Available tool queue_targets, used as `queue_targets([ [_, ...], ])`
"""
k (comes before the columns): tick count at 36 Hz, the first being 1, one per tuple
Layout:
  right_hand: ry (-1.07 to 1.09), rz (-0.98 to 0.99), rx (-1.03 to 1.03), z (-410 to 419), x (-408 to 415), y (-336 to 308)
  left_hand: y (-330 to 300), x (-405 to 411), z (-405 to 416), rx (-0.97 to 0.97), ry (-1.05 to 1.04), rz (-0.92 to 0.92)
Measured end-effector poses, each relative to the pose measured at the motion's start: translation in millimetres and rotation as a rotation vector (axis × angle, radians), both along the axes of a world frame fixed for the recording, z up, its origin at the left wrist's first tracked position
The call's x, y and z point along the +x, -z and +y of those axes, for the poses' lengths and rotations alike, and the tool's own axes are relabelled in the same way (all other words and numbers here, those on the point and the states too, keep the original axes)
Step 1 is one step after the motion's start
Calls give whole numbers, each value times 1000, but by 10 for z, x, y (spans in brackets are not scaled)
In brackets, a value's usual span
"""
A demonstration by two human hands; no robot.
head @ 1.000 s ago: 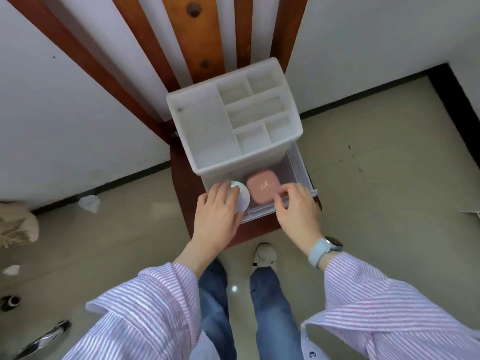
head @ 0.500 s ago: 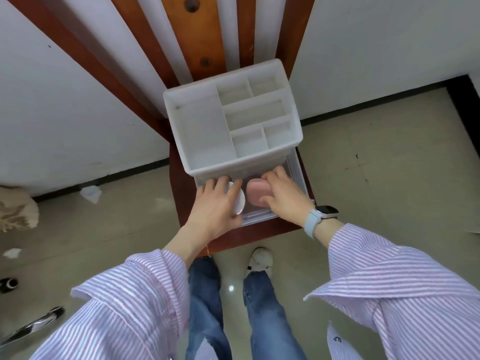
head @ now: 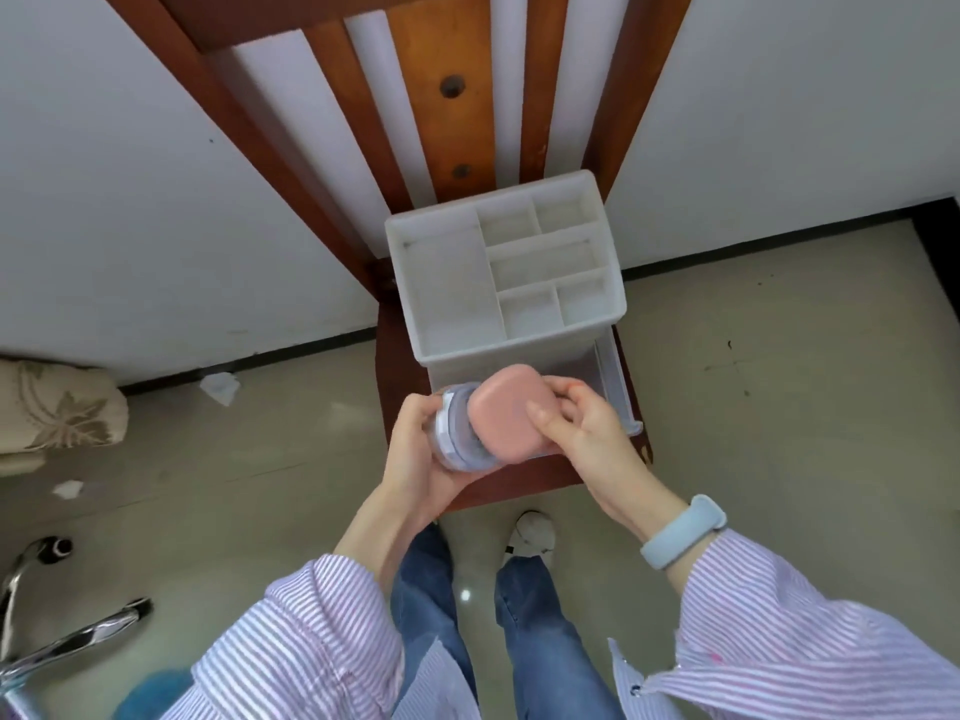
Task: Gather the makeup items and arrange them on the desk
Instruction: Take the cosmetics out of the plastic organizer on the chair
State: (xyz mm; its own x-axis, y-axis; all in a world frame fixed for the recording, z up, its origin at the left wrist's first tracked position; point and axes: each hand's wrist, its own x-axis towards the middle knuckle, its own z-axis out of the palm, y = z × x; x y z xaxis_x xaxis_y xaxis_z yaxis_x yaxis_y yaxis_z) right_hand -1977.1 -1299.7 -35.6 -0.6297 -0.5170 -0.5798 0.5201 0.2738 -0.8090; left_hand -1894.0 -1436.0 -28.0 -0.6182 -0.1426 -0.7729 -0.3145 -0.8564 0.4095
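Note:
A white makeup organizer with several empty top compartments stands on a wooden chair seat. Its clear bottom drawer is pulled out toward me. My left hand is shut on a round pale jar with a white band, lifted above the drawer's front. My right hand is shut on a pink rounded-square compact, held against the jar. The inside of the drawer is mostly hidden behind the two items and my hands.
The chair's slatted back rises against a white wall. A patterned cushion lies at the left on the tiled floor, with paper scraps nearby. A chrome chair base sits at lower left. My legs and shoe are below the seat.
Both hands have lifted out of the drawer, the left with the round jar and the right with the pink compact, and brought the two together above the drawer front.

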Motion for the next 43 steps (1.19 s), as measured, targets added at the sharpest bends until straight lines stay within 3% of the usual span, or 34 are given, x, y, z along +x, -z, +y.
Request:
queue_targets([
  [3,-51,74,73,-74,82,-6,-25,21,-53,-1,-54,-4],
  [10,-140,169,156,-143,184,-43,-19,133,-79,-324,187,-20],
  [14,-146,225,176,-192,194,-88,-38,240,-30,-448,193,-60],
  [17,-211,280,182,-229,228,-109,-54,288,-13,-650,236,-128],
  [21,-109,58,141,-206,324,-82,-62,378,-74,-919,258,-186],
  [26,83,-507,293,-2,418,82,-48,592,-105,-1239,356,-280],
  [29,234,-706,220,44,383,164,17,714,-127,-1281,390,-324],
  [32,458,-743,59,-21,252,194,59,800,-125,-1316,440,-326],
  [36,557,-689,-56,-164,106,158,97,824,-114,-1291,418,-343],
  [43,571,-575,-48,-477,-220,254,181,756,-127,-1198,408,-324],
])
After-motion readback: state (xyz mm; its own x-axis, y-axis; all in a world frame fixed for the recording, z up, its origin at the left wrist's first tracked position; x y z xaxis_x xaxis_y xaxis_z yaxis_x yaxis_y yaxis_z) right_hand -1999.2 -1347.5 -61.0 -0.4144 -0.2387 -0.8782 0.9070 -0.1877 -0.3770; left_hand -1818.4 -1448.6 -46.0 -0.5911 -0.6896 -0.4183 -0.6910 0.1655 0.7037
